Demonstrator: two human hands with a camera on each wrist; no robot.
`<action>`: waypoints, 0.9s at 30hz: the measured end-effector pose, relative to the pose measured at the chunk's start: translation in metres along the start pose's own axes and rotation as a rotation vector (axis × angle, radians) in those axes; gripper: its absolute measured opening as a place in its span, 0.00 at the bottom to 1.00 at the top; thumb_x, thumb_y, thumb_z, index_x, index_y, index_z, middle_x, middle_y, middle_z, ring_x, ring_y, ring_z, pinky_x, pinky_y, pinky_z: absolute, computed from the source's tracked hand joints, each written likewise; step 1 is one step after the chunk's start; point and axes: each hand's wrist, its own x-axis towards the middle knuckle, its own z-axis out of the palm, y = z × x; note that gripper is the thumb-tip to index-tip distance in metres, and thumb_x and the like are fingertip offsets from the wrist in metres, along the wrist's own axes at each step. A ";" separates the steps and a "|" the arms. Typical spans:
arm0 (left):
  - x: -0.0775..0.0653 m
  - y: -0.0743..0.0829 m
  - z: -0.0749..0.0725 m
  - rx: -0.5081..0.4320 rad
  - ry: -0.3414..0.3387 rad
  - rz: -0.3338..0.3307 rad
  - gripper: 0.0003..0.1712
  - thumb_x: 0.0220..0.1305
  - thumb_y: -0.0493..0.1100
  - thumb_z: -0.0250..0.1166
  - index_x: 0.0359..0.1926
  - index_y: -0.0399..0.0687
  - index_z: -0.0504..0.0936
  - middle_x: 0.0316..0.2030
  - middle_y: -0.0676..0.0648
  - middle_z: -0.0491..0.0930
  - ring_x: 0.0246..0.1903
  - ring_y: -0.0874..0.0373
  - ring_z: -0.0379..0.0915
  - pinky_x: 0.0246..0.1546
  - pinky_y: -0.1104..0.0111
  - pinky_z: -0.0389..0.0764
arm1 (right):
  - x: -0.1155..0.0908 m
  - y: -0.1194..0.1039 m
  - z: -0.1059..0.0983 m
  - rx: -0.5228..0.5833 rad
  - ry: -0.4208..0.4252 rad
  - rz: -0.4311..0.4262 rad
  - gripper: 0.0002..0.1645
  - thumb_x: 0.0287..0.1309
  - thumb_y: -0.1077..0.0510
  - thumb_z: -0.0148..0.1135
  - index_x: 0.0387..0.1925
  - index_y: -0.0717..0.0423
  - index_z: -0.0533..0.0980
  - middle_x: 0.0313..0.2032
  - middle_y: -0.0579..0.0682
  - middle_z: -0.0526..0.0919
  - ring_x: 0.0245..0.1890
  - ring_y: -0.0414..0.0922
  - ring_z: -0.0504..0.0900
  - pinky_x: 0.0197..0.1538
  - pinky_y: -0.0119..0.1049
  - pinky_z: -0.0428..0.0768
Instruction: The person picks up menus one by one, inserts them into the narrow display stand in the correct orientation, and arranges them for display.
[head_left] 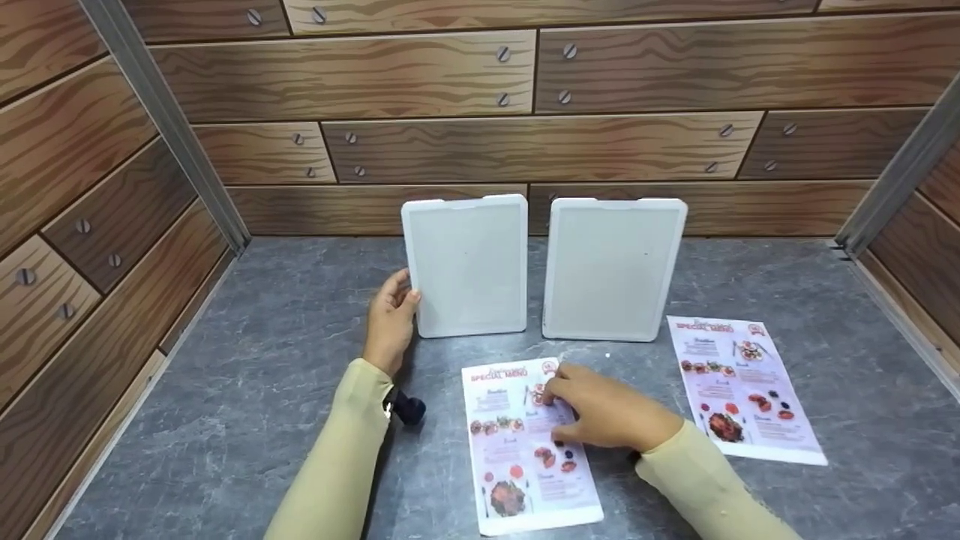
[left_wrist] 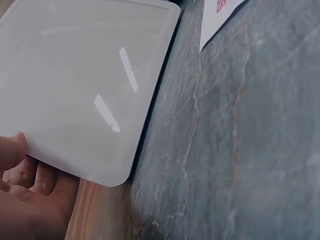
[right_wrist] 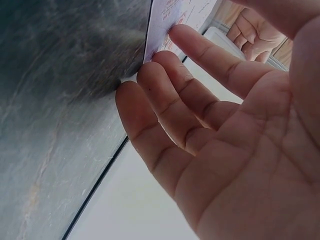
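Two white display frames stand upright side by side, the left frame (head_left: 469, 270) and the right frame (head_left: 611, 270), both with blank pale panels. My left hand (head_left: 390, 319) grips the left frame by its lower left edge, thumb (left_wrist: 14, 147) on the front and fingers behind it. A printed menu sheet (head_left: 517, 472) lies on the table in front of that frame. Over the sheet's upper right edge is my right hand (head_left: 611, 409), its fingers slightly bent and fingertips (right_wrist: 132, 95) right at the paper and tabletop. In the right wrist view its palm is bare.
A second menu sheet (head_left: 750, 397) lies to the right, in front of the right frame. The grey marbled table (head_left: 300, 300) meets a wood-patterned back wall (head_left: 427, 150) behind the frames. Wood-patterned side walls (head_left: 90, 277) close off left and right.
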 end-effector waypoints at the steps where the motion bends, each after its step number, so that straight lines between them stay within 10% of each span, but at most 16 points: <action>1: -0.001 0.000 0.001 -0.001 -0.003 0.001 0.23 0.79 0.33 0.54 0.71 0.39 0.72 0.59 0.38 0.79 0.56 0.49 0.76 0.57 0.59 0.76 | 0.000 0.000 0.000 0.002 -0.001 0.002 0.22 0.54 0.52 0.79 0.48 0.55 0.81 0.44 0.47 0.73 0.41 0.43 0.73 0.49 0.47 0.78; 19: -0.013 0.005 0.007 0.056 -0.009 0.001 0.23 0.78 0.32 0.53 0.70 0.39 0.68 0.58 0.35 0.76 0.57 0.46 0.74 0.57 0.57 0.75 | 0.000 0.004 0.001 -0.009 0.004 -0.001 0.22 0.54 0.53 0.79 0.48 0.55 0.82 0.43 0.47 0.73 0.40 0.43 0.72 0.47 0.46 0.77; 24: -0.029 0.020 0.011 0.287 0.122 0.211 0.31 0.64 0.28 0.60 0.66 0.37 0.63 0.53 0.37 0.68 0.54 0.43 0.68 0.58 0.54 0.73 | 0.000 0.003 0.001 -0.014 0.012 -0.007 0.21 0.54 0.53 0.78 0.47 0.55 0.81 0.42 0.47 0.73 0.38 0.42 0.71 0.45 0.45 0.77; 27: -0.044 0.040 0.016 0.472 0.026 0.328 0.21 0.62 0.29 0.62 0.56 0.35 0.71 0.44 0.41 0.72 0.45 0.48 0.70 0.49 0.57 0.76 | -0.001 0.002 -0.001 -0.016 0.010 -0.004 0.21 0.54 0.52 0.78 0.46 0.54 0.81 0.41 0.47 0.73 0.38 0.42 0.71 0.44 0.45 0.77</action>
